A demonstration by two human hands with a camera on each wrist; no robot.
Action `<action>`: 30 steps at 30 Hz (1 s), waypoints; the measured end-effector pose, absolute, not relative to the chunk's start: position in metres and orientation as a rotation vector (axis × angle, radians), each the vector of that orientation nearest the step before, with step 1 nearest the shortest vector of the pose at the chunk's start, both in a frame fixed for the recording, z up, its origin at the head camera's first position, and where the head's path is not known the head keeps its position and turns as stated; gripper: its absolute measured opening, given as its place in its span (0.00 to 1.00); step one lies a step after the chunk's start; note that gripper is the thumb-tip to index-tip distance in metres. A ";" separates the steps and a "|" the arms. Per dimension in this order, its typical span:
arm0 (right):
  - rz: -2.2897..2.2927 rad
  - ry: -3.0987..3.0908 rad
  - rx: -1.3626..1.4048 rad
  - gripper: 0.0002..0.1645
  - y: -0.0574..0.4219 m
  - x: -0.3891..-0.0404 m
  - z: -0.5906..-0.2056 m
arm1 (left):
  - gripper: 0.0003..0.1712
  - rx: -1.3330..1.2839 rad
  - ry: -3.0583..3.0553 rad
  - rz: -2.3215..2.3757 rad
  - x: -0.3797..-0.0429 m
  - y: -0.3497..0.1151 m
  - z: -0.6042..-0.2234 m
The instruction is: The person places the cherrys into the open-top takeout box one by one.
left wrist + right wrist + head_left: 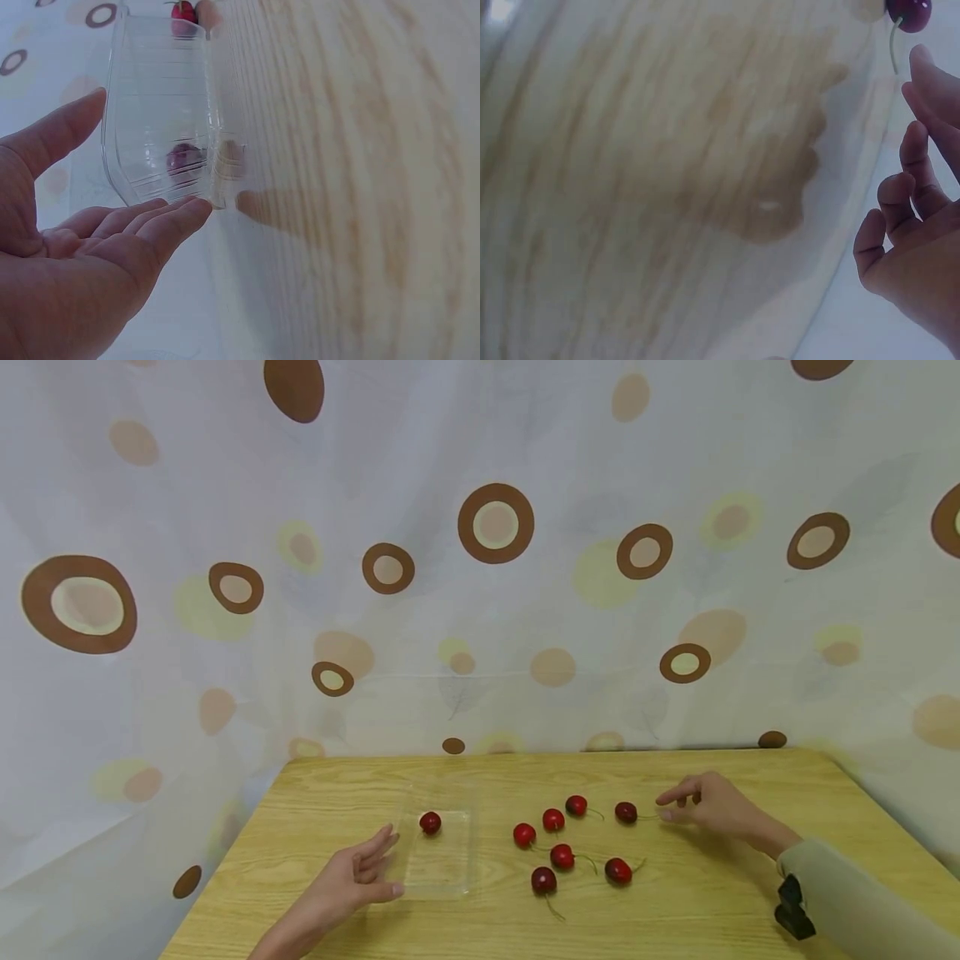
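My left hand (347, 881) is at the left side of a clear plastic tray (474, 852), its fingers and thumb spread by the tray's wall. One dark red cherry (430, 823) lies inside the tray; it shows through the plastic in the left wrist view. On the right, my right hand (716, 810) reaches over the table with thumb and forefinger apart. Their tips are right by the stem end of a dark cherry (626, 812). In the right wrist view, that cherry (911, 11) and its thin green stem lie just beyond the fingertips.
Several more red cherries with stems lie between the tray and my right hand, among them a bright one (524, 836) nearest the tray and a dark one (543, 881) nearest me. The wooden table (300, 810) ends at a patterned curtain (420, 635).
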State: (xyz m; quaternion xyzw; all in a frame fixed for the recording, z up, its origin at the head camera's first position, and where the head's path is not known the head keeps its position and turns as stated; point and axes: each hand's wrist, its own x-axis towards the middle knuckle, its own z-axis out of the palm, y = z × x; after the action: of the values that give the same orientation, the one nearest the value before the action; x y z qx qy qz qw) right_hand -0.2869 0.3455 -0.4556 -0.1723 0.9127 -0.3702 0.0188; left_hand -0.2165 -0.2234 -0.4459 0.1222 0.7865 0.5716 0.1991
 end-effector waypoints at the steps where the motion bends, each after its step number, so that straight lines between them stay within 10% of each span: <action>1: -1.154 2.832 -0.536 0.14 0.346 -0.287 -0.457 | 0.54 0.346 2.195 1.602 -0.217 -0.224 -0.446; 18: -1.157 2.888 -0.514 0.08 0.342 -0.286 -0.466 | 0.55 0.394 2.193 1.616 -0.219 -0.227 -0.450; 30: -1.181 2.873 -0.582 0.07 0.339 -0.288 -0.470 | 0.61 0.409 2.099 1.694 -0.265 -0.260 -0.530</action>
State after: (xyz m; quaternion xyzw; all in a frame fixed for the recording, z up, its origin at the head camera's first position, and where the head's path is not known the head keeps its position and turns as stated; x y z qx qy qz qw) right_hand -0.2885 0.3393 -0.4700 -0.1842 0.9090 -0.3738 -0.0095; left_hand -0.2649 -0.2600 -0.5300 0.1468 0.7529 0.6077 0.2055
